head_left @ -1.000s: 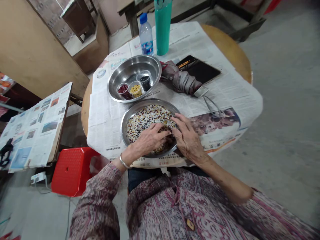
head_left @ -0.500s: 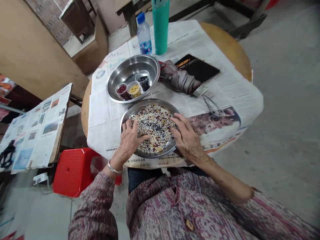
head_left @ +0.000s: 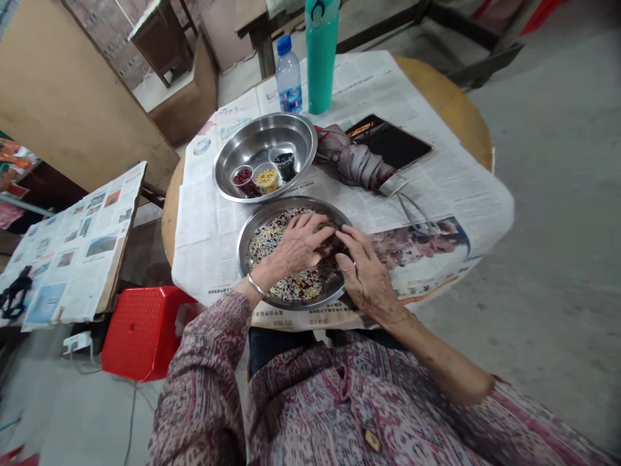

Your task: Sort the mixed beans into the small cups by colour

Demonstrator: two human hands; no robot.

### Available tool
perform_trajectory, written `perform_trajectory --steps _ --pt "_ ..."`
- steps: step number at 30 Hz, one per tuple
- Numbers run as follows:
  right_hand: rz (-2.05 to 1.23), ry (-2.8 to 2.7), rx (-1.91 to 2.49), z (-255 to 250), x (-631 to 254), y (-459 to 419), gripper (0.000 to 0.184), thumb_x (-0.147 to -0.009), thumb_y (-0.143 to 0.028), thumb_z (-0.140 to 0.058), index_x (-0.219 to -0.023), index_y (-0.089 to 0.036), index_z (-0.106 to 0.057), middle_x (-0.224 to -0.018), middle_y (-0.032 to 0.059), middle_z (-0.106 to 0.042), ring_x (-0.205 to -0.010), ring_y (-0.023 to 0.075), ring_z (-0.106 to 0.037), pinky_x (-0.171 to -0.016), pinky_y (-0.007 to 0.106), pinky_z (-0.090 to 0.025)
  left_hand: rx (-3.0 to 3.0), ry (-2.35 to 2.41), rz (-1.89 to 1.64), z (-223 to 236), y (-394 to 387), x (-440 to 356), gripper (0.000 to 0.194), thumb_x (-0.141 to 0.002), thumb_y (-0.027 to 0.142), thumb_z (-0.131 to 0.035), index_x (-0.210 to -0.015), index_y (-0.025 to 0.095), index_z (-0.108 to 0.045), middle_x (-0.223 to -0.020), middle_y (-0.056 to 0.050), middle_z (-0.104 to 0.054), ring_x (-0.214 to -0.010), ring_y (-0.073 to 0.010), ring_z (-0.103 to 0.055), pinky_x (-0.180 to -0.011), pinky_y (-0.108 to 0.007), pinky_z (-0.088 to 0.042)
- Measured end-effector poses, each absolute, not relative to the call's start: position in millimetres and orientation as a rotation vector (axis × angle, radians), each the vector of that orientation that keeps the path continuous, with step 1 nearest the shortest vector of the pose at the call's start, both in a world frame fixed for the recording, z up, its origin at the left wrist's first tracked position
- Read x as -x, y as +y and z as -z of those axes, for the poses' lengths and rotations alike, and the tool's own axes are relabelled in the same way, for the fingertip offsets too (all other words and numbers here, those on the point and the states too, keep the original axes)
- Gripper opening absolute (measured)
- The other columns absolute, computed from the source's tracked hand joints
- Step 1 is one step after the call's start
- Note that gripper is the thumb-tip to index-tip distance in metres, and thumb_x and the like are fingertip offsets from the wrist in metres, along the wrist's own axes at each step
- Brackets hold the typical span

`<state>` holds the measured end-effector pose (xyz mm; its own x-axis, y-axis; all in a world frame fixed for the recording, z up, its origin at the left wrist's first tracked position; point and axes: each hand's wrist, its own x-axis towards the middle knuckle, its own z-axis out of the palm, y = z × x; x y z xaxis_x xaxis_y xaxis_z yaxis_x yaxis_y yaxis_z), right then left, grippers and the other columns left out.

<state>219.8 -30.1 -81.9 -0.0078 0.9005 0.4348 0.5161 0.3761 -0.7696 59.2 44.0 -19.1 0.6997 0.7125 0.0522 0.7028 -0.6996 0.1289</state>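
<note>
A near metal bowl holds a loose mix of white, yellow, dark red and black grains and beans. My left hand reaches across this mix to the bowl's right half, palm down with its fingers stretched out. At the right rim, my right hand has its fingers apart, their tips close to the left fingertips. What lies under both sets of fingertips is hidden. Behind stands a larger metal basin with small clear cups of red beans, yellow beans and black beans.
Newspaper covers the round table. Toward the back are a water bottle and a green flask. A folded umbrella lies by a dark tablet on the right. A red stool stands at lower left.
My left hand has swept from the bowl's left side across the mix toward my right hand. My right hand has stayed near the right rim, its fingers slightly shifted. The camera view has shifted slightly.
</note>
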Motion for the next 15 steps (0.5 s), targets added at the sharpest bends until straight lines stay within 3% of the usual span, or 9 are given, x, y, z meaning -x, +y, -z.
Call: perform_trajectory --steps 4,9,11,13,15 --pt "-0.488 -1.666 1.266 81 -220 -30 0.047 -0.105 -0.041 -0.037 -0.145 -0.023 -0.051 -0.150 0.0140 -0.053 -0.141 0.0281 -0.049 -0.119 0.055 -0.040 -2.772 1.485 -0.063 14 59 -42 0.023 -0.102 0.029 -0.047 -0.113 0.018 -0.064 -0.121 -0.011 -0.062 -0.117 -0.0277 -0.056 -0.100 -0.045 -0.049" --pt "-0.525 -1.655 1.263 79 -220 -31 0.047 -0.104 -0.040 -0.038 -0.146 -0.024 -0.050 -0.151 0.0132 -0.051 -0.142 0.0280 -0.047 -0.120 0.056 -0.038 -2.602 1.825 -0.067 2 33 -7 0.022 -0.103 0.033 -0.048 -0.106 0.017 -0.063 -0.108 -0.011 -0.061 -0.103 -0.0246 -0.060 -0.091 -0.039 -0.053" --pt "-0.535 -1.656 1.270 79 -220 -31 0.047 -0.104 -0.040 -0.038 -0.147 -0.024 -0.049 -0.152 0.0128 -0.050 -0.143 0.0281 -0.047 -0.120 0.056 -0.038 -2.527 1.828 -0.073 -1 11 4 0.032 -0.099 0.047 -0.057 -0.113 0.019 -0.062 -0.111 -0.011 -0.059 -0.103 -0.0253 -0.060 -0.087 -0.039 -0.056" --pt "-0.532 -1.660 1.272 79 -220 -31 0.047 -0.104 -0.040 -0.038 -0.148 -0.024 -0.049 -0.152 0.0128 -0.050 -0.142 0.0283 -0.047 -0.120 0.056 -0.038 -2.460 1.725 -0.035 -2 -10 8 0.055 -0.088 0.059 -0.068 -0.126 0.021 -0.057 -0.117 -0.010 -0.057 -0.106 -0.0270 -0.061 -0.085 -0.040 -0.059" --pt "-0.521 -1.665 1.273 80 -220 -31 0.047 -0.104 -0.040 -0.038 -0.148 -0.024 -0.049 -0.152 0.0126 -0.051 -0.142 0.0284 -0.048 -0.120 0.056 -0.039 -2.437 1.536 -0.033 0 -24 5 0.071 -0.080 0.061 -0.076 -0.135 0.023 -0.051 -0.123 -0.011 -0.054 -0.110 -0.0276 -0.061 -0.089 -0.042 -0.060"
